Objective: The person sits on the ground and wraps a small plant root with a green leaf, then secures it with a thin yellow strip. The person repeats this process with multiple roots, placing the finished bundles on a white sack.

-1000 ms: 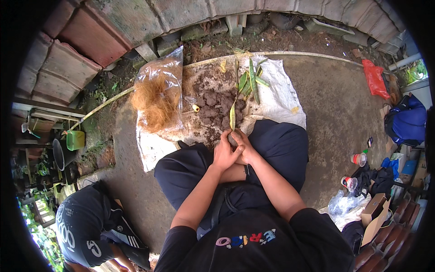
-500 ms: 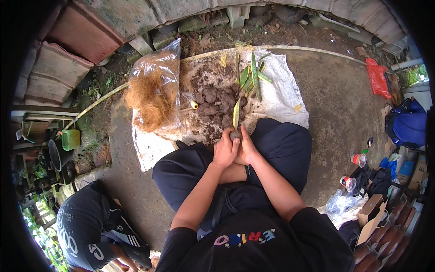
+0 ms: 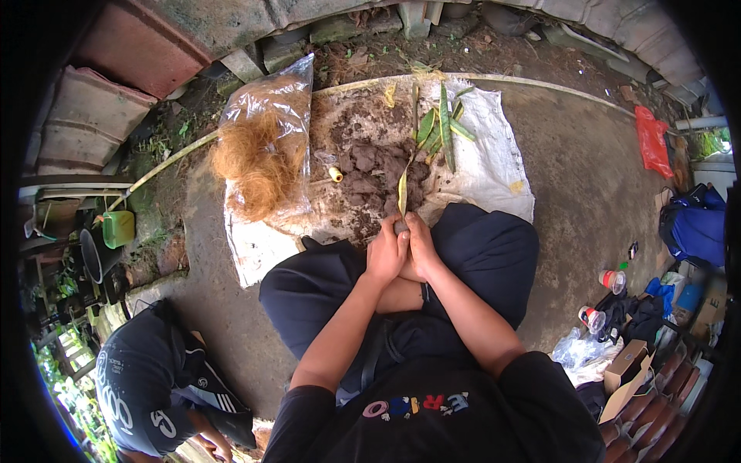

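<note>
Over my crossed legs, my left hand (image 3: 385, 253) and my right hand (image 3: 421, 245) are cupped together around a small dark ball of soil (image 3: 400, 227). Fingers of both hands close on it from either side, so only its top shows. A single yellow-edged leaf (image 3: 402, 194) stands up out of the ball, pointing away from me. Just beyond my fingers lies a heap of dark, clumpy soil (image 3: 374, 174) on a white woven sack (image 3: 498, 162). Several cut green leaves (image 3: 445, 127) rest to the right of the heap.
A clear plastic bag of brown fibre (image 3: 266, 158) lies on the sack's left side, with a small yellowish spool (image 3: 335, 174) beside it. Another person (image 3: 147, 378) bends over at lower left. Cups (image 3: 612, 280), bags and an open cardboard box (image 3: 627, 370) lie at right.
The leaf has turned a little and now shows a narrower side. My hands stay around the soil ball in nearly the same place. The whole view has shifted slightly.
</note>
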